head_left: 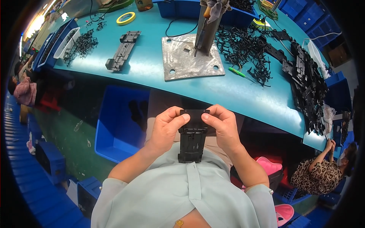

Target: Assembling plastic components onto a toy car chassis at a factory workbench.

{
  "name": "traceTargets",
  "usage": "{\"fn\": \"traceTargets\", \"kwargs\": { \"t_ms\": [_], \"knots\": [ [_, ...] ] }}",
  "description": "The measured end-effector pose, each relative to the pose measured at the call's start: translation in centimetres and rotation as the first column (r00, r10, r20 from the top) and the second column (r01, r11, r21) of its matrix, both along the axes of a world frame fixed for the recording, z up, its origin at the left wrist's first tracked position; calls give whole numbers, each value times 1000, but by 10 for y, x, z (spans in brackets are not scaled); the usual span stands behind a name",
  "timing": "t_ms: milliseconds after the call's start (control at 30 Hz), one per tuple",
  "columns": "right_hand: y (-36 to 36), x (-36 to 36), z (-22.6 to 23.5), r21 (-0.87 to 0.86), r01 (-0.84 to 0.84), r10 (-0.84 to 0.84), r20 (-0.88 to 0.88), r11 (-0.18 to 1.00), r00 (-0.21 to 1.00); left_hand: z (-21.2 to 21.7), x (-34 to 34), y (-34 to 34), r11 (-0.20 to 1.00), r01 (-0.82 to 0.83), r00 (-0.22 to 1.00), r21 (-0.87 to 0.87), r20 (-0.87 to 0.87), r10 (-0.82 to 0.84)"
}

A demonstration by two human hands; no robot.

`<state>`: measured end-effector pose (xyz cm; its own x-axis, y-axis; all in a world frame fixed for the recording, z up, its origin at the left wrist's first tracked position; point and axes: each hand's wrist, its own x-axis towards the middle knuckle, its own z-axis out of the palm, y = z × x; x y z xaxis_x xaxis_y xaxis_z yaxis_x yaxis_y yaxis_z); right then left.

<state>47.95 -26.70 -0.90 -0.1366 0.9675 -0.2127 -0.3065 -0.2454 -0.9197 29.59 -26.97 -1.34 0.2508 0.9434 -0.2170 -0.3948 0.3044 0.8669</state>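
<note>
Bin [236, 19] w/ prts [243, 4] beyond held chassis [192, 144]

Black part [192, 143] is partly hiding left hand [165, 127] and right hand [224, 127]; top edge is cutting off post [205, 34] and brown container [143, 4].

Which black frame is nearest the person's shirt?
The frame that the left hand and right hand pinch at its far end; others lie on the turquoise table.
</note>
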Motion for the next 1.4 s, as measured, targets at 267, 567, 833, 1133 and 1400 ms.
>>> {"fn": "traceTargets", "kwargs": {
  "t_ms": [267,567,833,1133,1400],
  "knots": [
    [2,-3,0,-13,-7,6,-50,1000,999,-1,-3,-3,1000,4,1000,13,5,-4],
    [-7,-6,-1,186,3,-58,292,983,955,11,-3,-4,995,31,992,90,-124,-19],
    [-5,-13,7,809,-138,-530,491,571,691,20,-5,7,958,-169,964,233,-162,210],
    [-9,-38,9,772,-293,-540,613,564,576,25,2,6,945,-178,970,274,-114,216],
    [-5,-38,1,787,-235,-607,596,570,526,25,-2,5,963,-91,992,254,-57,109]
  ]
}}
